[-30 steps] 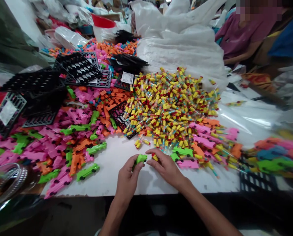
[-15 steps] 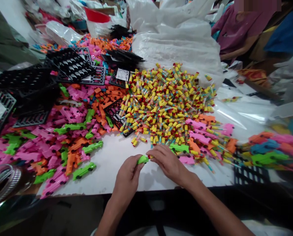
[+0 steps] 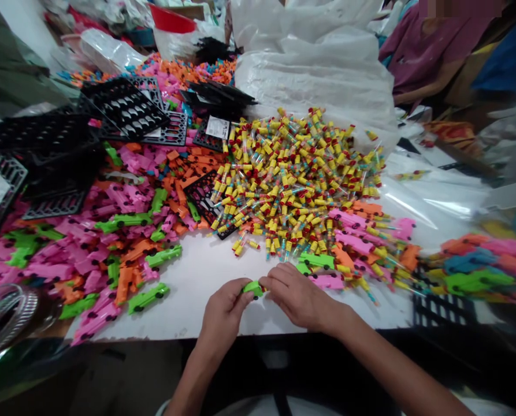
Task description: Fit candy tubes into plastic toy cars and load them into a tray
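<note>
Between the thumb and fingers of my left hand (image 3: 223, 309) is a small green toy car (image 3: 254, 288), held just above the white tabletop (image 3: 192, 283). The fingers of my right hand (image 3: 299, 294) are pinched together at the car's right end. A speck of red and yellow shows at those fingertips, like the end of one of the small tubes; most of it is hidden. Beyond my hands spreads a heap of small clear tubes (image 3: 284, 179) with yellow bands, red ends and coloured contents. More green toy cars (image 3: 318, 261) lie right beside my right hand.
Pink, green and orange toy cars (image 3: 123, 222) cover the left side. Black plastic trays (image 3: 130, 110) are stacked behind them. At far left stands a clear plastic container (image 3: 17, 318). White plastic sheeting (image 3: 310, 75) rises at the back. A person (image 3: 435, 52) sits at the back right.
My right fingers have closed in on the car's end, and the yellow-and-red piece at their tips shows less. The car has tilted slightly. The view has shifted a little.
</note>
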`<state>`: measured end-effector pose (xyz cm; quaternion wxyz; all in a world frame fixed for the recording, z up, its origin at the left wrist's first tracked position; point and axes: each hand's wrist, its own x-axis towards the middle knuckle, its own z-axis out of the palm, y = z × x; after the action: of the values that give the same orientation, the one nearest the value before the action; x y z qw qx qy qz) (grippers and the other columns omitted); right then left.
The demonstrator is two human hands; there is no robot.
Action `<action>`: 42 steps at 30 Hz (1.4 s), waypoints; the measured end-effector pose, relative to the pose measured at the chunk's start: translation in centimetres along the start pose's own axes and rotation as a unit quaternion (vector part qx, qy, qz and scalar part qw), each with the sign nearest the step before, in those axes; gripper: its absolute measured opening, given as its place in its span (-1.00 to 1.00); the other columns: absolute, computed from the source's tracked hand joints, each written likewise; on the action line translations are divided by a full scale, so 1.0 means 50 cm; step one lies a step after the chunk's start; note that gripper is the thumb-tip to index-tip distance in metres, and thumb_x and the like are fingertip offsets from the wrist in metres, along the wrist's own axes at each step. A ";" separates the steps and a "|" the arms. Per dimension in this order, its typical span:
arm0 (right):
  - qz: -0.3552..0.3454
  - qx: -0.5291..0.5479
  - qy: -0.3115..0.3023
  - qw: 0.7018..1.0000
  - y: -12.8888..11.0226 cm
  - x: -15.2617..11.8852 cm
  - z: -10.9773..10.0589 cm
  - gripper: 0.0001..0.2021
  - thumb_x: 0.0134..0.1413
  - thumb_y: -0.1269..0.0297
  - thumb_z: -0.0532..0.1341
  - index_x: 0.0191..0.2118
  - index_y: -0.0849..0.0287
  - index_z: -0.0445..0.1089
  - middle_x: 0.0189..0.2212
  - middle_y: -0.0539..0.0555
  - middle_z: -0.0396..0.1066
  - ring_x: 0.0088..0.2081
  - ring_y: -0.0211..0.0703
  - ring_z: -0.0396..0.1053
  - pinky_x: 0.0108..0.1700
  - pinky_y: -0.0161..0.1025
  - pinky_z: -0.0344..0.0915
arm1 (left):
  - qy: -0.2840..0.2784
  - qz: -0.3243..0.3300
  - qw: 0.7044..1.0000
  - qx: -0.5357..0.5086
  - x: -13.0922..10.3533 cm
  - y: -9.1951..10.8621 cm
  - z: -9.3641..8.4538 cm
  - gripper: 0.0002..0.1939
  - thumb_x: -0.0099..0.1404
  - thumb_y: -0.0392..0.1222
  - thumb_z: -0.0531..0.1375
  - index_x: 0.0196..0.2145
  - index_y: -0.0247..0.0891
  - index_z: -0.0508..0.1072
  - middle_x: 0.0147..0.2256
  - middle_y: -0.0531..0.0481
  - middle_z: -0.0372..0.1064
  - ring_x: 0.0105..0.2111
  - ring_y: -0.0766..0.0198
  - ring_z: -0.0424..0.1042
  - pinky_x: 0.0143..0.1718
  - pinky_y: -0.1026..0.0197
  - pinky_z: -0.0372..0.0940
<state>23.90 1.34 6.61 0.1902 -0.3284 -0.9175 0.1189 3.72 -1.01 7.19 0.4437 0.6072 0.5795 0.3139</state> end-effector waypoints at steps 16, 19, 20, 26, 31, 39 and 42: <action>0.164 -0.219 0.254 0.928 0.118 -0.122 -0.047 -0.76 0.19 0.11 0.17 -0.18 0.18 0.38 -0.36 0.14 0.41 -0.27 -0.06 0.29 -0.17 -0.12 0.17 | 0.237 0.056 0.892 0.381 0.054 -0.048 -0.143 -0.58 0.35 -0.16 -0.02 0.07 -0.44 0.32 0.03 -0.40 0.29 0.05 -0.11 0.24 0.09 -0.14 0.17; 0.277 -0.295 0.322 0.856 0.143 -0.138 -0.086 -0.61 0.13 0.08 0.22 -0.01 0.23 0.38 -0.16 0.27 0.42 -0.08 0.12 0.30 -0.03 0.03 0.17 | 0.250 -0.025 0.804 0.539 0.073 -0.074 -0.214 -0.61 0.31 -0.19 0.06 0.04 -0.42 0.36 0.03 -0.39 0.27 0.02 -0.22 0.21 0.00 -0.19 0.18; 0.282 -0.284 0.332 0.854 0.137 -0.126 -0.084 -0.64 0.14 0.13 0.22 -0.01 0.22 0.38 -0.13 0.27 0.42 -0.05 0.13 0.30 0.00 0.05 0.17 | 0.234 -0.044 0.788 0.568 0.077 -0.080 -0.224 -0.64 0.29 -0.21 0.08 0.00 -0.41 0.39 0.00 -0.37 0.29 -0.01 -0.23 0.21 -0.04 -0.17 0.19; 0.125 -0.124 0.199 0.964 0.051 0.077 0.041 -0.65 0.23 0.50 0.02 0.05 0.07 0.34 -0.07 0.15 0.41 -0.02 -0.07 0.29 -0.03 -0.10 0.25 | 0.196 -0.026 0.782 0.591 0.086 -0.088 -0.181 -0.78 0.27 -0.27 0.09 -0.15 -0.31 0.44 -0.13 -0.26 0.38 -0.09 -0.13 0.25 -0.15 -0.05 0.15; 0.040 -0.172 0.068 0.982 0.031 0.193 0.120 -0.81 0.24 0.44 0.05 -0.11 0.27 0.37 -0.15 0.23 0.41 -0.02 0.02 0.26 0.03 -0.01 0.22 | 0.188 0.040 0.821 0.538 0.084 -0.082 -0.147 -0.80 0.32 -0.24 0.05 -0.15 -0.29 0.39 -0.18 -0.21 0.42 -0.12 -0.08 0.30 -0.15 -0.04 0.13; 0.146 0.055 0.137 0.978 0.006 0.144 0.093 -0.79 0.25 0.42 -0.02 -0.06 0.20 0.25 -0.30 0.12 0.40 -0.28 -0.11 0.35 -0.19 -0.17 0.31 | 0.181 0.073 0.937 0.291 0.061 -0.080 -0.117 -0.70 0.35 -0.08 -0.01 -0.13 -0.30 0.39 -0.21 -0.19 0.46 -0.16 0.01 0.39 -0.05 -0.04 0.18; 0.237 0.259 0.117 0.929 -0.017 0.118 0.070 -0.73 0.27 0.22 0.04 0.03 0.16 0.18 -0.38 0.01 0.38 -0.41 -0.23 0.32 -0.35 -0.29 0.26 | 0.150 0.001 0.985 0.085 0.044 -0.056 -0.084 -0.65 0.30 0.03 0.06 -0.11 -0.25 0.40 -0.20 -0.12 0.45 -0.16 0.09 0.39 -0.12 0.07 0.27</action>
<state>17.70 4.19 5.34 0.3406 -0.4872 -0.7216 0.3549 -0.94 1.71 6.07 0.2981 0.5892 0.6636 0.3516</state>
